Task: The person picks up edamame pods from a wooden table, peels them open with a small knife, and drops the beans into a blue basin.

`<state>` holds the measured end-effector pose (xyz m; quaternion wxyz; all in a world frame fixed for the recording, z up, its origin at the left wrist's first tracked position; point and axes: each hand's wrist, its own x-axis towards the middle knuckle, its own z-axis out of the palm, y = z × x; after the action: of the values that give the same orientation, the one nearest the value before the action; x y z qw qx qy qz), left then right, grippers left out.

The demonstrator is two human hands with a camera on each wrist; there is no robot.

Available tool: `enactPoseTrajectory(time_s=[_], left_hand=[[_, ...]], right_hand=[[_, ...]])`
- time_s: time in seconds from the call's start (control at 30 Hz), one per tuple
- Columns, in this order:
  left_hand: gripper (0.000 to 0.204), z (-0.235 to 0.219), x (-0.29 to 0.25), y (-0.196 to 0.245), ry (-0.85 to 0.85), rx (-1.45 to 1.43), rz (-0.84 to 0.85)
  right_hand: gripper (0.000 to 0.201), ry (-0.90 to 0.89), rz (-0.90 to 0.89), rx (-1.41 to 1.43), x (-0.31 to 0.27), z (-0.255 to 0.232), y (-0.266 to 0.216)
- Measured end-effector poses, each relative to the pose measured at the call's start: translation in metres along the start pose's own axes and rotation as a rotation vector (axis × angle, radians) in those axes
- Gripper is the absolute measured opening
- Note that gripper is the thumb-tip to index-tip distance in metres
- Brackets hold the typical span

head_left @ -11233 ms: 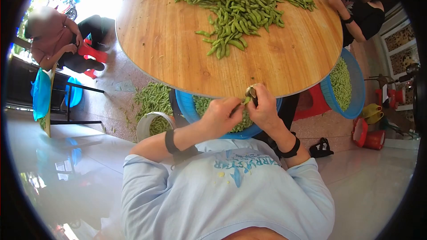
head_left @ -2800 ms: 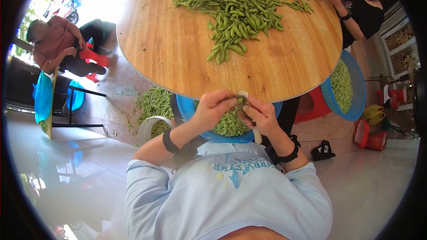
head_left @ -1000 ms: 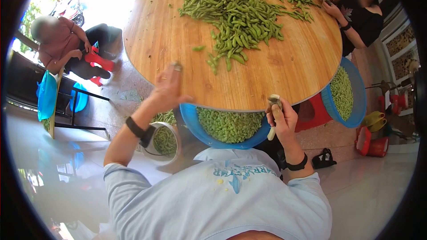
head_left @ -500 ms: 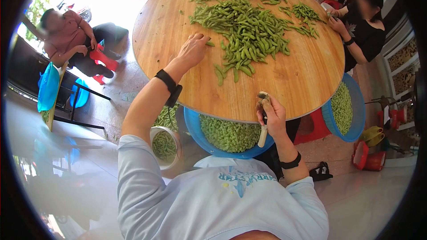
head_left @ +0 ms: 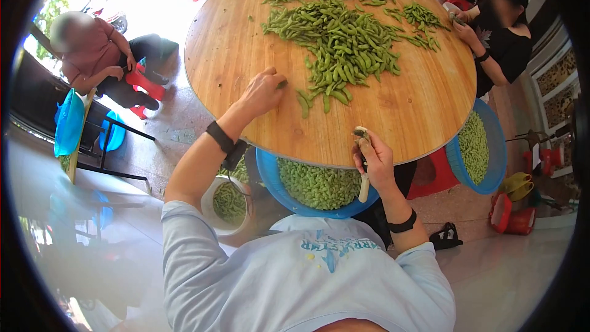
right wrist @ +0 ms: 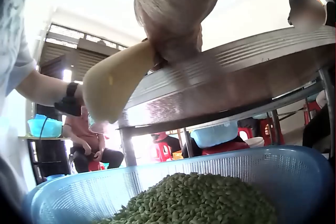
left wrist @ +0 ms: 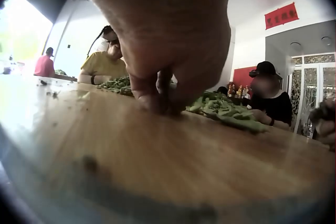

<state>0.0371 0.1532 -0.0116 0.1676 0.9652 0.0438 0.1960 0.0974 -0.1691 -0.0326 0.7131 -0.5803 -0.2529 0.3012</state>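
Observation:
In the head view my left hand [head_left: 263,93] rests low over the round wooden table [head_left: 239,129], its fingers pinching a green soybean pod [head_left: 281,84], mostly covered by the fingertips. The left wrist view shows these fingertips down at the tabletop. A heap of soybean pods [head_left: 344,43] lies just beyond, with a few loose pods [head_left: 303,103] at its near end. At the table's near edge my right hand [head_left: 376,158] grips a tool with a cream handle [right wrist: 118,82]; its working end is hidden in the hand. A pale cover [head_left: 362,130] shows at its thumb tip.
Below the table edge stands a blue basket [head_left: 268,175] of shelled beans [right wrist: 194,200]. A white bucket [head_left: 212,212] of pods is left of it. Another blue basket [head_left: 496,141] of beans stands right. One person [head_left: 501,37] sits across right, another [head_left: 92,55] left.
My left hand has left the right hand, reached over the table to a lone pod and drawn it slightly back. The right hand keeps its grip on the cream-handled tool.

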Motion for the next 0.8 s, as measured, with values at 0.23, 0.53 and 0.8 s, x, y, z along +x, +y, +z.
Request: enactPoseTrajectory(time_s=[0.23,0.53,0.8], left_hand=[[0.020,0.006,-0.044,0.059,0.081,-0.863,-0.449],[0.016,0.011,-0.064,0.128,-0.230,-1.471,-0.616],[0.011,0.008,-0.066,0.134,-0.255,-1.224,-0.588]], right_hand=[[0.039,-0.169,0.109,0.305,-0.008,0.015,-0.007],[0.042,-0.263,0.293,0.581,-0.010,0.030,-0.006],[0.040,-0.258,0.299,0.671,-0.014,0.031,0.000]])
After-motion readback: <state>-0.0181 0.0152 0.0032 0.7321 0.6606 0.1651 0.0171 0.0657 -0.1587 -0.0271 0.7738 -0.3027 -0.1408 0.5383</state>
